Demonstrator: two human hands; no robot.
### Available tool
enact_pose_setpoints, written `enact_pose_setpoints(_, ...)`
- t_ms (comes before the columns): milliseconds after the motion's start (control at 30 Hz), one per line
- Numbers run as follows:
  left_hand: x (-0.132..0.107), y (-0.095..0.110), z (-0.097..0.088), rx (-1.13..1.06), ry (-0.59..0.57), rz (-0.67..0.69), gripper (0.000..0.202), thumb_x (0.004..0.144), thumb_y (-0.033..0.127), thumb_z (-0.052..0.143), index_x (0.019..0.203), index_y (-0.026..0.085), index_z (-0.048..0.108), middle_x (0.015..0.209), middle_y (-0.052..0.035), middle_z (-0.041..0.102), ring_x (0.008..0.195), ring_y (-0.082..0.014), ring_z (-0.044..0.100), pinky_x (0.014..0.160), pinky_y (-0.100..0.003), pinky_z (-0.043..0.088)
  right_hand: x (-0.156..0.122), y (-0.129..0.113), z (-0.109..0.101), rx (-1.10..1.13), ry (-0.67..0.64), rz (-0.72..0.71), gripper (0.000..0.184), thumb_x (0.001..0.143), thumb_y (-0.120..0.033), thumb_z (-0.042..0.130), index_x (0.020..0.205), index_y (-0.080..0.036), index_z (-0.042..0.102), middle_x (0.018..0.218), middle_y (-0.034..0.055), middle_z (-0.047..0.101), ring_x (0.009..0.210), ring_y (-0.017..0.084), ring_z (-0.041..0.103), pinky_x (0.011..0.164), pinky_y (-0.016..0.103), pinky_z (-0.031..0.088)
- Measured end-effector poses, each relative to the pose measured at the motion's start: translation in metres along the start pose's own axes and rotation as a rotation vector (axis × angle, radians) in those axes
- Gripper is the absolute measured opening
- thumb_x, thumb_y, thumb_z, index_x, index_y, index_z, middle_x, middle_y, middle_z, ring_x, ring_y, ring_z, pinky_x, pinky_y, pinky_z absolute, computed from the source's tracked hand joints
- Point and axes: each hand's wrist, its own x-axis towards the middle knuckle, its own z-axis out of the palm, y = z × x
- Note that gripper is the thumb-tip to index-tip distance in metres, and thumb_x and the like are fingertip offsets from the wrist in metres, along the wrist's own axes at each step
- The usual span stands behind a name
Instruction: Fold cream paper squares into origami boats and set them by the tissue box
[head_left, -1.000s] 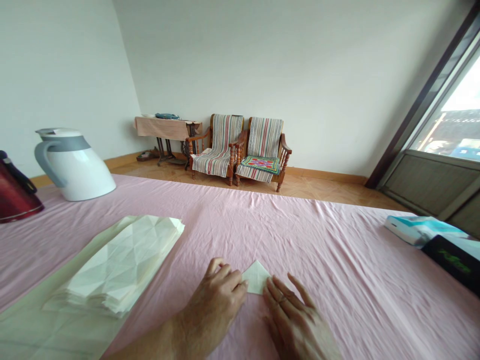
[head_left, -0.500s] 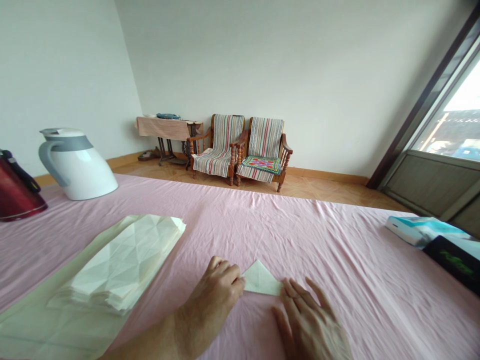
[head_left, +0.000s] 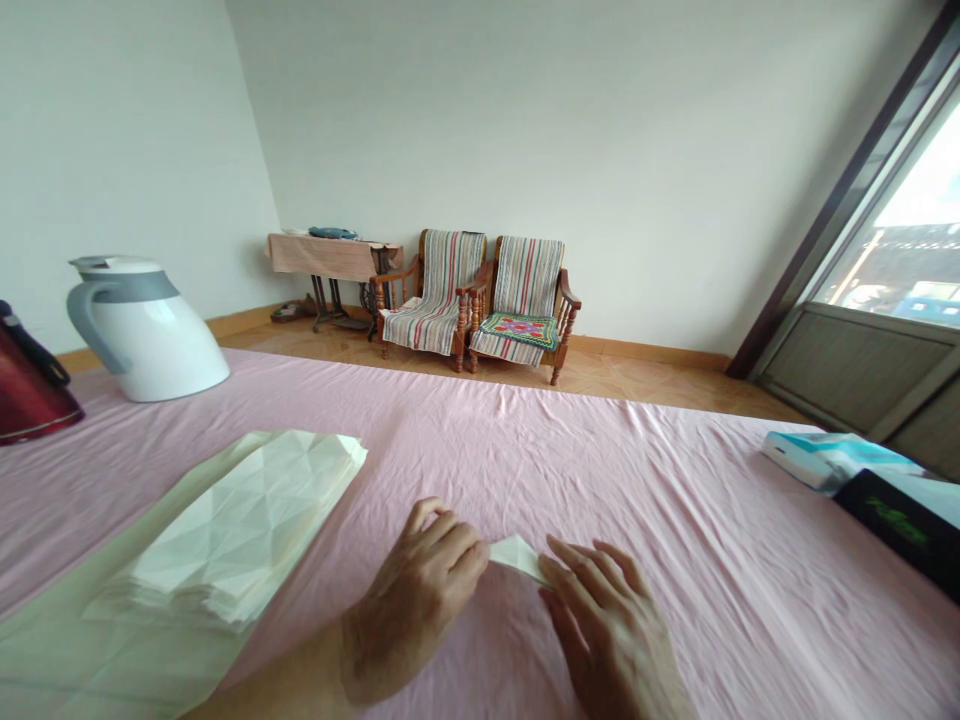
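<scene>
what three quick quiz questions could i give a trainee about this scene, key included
1. Multiple choice: what lies between the person's left hand and right hand?
a) a shiny red flask
b) a small folded piece of pale paper
c) a flat black box with green marking
2. True or false: the stack of creased, pale paper sheets lies to the left of both hands.
3. Fill in: the glossy white jug with a grey handle stands on a wrinkled ____ cloth.

Key: 1. b; 2. true; 3. pink
</scene>
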Motion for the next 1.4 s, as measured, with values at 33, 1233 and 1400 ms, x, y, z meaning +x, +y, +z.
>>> enact_pose_setpoints(33, 0.000, 0.000, -0.001, -0.032, 0.042, -0.014, 0.023, 0.095, 0.006, 0.040, 0.084, 0.017, 0.058, 0.079, -0.0019, 0.060, 0.076, -0.0180, 0.053, 0.086, -0.039, 0.034, 0.001, 0.000, -0.002, 0.039, -0.003, -0.004, 0.024, 0.092, -0.016, 0.046, 0.106, -0.024, 0.064, 0.106, 0.0042, 0.070, 0.092, 0.021, 0.064, 0.089, 0.040, 0.041)
enact_pose_setpoints(1233, 0.002, 0.013, 0.010, -0.145, -0.311, 0.035, 0.025, 0.099, 0.022, 0.046, 0.122, 0.026, 0.054, 0.106, -0.0042, 0.057, 0.098, -0.0210, 0.049, 0.090, -0.036, 0.037, -0.004, 0.021, 0.000, 0.531, -0.393, 0.591, 0.027, 0.072, -0.016, 0.048, 0.092, -0.020, 0.065, 0.078, 0.0024, 0.064, 0.074, 0.017, 0.057, 0.068, 0.028, 0.042)
enact_pose_setpoints(1400, 0.003, 0.014, 0.008, -0.121, -0.354, 0.049, 0.035, 0.097, 0.018, 0.048, 0.131, 0.029, 0.047, 0.107, -0.0038, 0.055, 0.098, -0.0219, 0.047, 0.090, -0.038, 0.037, -0.007, 0.029, -0.002, 0.586, -0.412, 0.509, 0.027, 0.069, -0.010, 0.046, 0.089, -0.020, 0.061, 0.078, 0.0015, 0.062, 0.073, 0.016, 0.056, 0.065, 0.025, 0.041)
